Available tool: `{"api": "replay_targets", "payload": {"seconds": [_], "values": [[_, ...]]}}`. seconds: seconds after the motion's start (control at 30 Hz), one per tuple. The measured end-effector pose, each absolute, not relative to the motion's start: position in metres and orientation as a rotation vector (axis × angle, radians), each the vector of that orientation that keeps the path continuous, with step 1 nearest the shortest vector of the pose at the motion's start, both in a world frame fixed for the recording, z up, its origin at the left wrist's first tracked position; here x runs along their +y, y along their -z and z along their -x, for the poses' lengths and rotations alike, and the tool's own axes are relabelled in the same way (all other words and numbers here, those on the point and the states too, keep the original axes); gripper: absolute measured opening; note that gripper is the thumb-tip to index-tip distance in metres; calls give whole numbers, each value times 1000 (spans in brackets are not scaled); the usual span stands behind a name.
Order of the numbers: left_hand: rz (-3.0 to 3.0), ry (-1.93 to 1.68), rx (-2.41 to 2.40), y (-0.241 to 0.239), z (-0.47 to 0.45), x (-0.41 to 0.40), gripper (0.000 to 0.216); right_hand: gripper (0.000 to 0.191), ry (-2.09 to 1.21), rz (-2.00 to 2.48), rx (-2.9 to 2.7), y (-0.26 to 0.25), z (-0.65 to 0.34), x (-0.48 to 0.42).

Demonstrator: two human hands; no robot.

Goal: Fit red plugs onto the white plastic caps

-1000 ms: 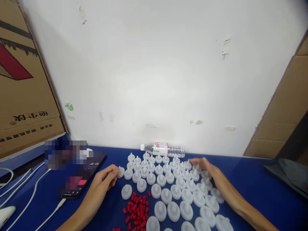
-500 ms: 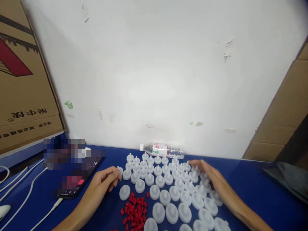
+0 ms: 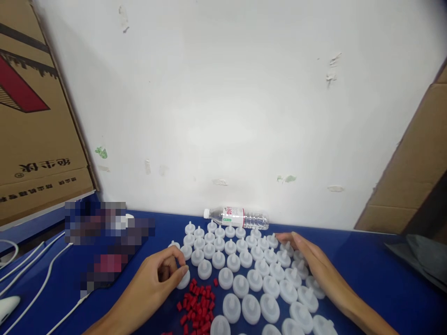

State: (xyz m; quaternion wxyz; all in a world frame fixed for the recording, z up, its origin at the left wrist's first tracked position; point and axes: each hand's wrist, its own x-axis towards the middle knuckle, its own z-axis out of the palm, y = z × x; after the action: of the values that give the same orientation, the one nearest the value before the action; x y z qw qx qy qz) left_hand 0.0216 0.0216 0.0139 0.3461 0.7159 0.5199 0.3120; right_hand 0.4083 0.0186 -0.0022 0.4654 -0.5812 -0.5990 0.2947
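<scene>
Near the worktop's middle, the left hand (image 3: 164, 274) pinches a white cap (image 3: 184, 279) beside the red plugs (image 3: 199, 304); the right hand (image 3: 309, 260) lies flat and open, holding nothing, along the cap rows (image 3: 244, 260). Caps look light, stiff, likely easiest pinched by the rim.

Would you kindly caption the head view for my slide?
Left hand touches a white plastic cap beside small red plastic plugs; right hand rests on capped rows.

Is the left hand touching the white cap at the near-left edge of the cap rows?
Touching. The head view shows the left hand's fingertips curled over that white cap, covering part of it, no blue table visible between.
</scene>
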Motion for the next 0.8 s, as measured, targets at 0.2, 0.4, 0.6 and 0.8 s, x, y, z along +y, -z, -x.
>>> {"api": "replay_targets", "payload": {"seconds": [0.2, 0.4, 0.6, 0.8], "values": [[-1863, -803, 1338, -14, -21, 23, 43, 58, -753, 1391, -1509, 9, -413, 21], [-1923, -752, 1395, -16, -21, 19, 47, 60, -760, 1385, -1492, 5, -409, 20], [-2027, -710, 1396, -15, -22, 16, 46, 62, -780, 1404, -1505, 2, -408, 19], [-2049, -752, 1401, -17, -23, 16, 46, 71, -769, 1480, -1508, -1, -407, 18]]}}
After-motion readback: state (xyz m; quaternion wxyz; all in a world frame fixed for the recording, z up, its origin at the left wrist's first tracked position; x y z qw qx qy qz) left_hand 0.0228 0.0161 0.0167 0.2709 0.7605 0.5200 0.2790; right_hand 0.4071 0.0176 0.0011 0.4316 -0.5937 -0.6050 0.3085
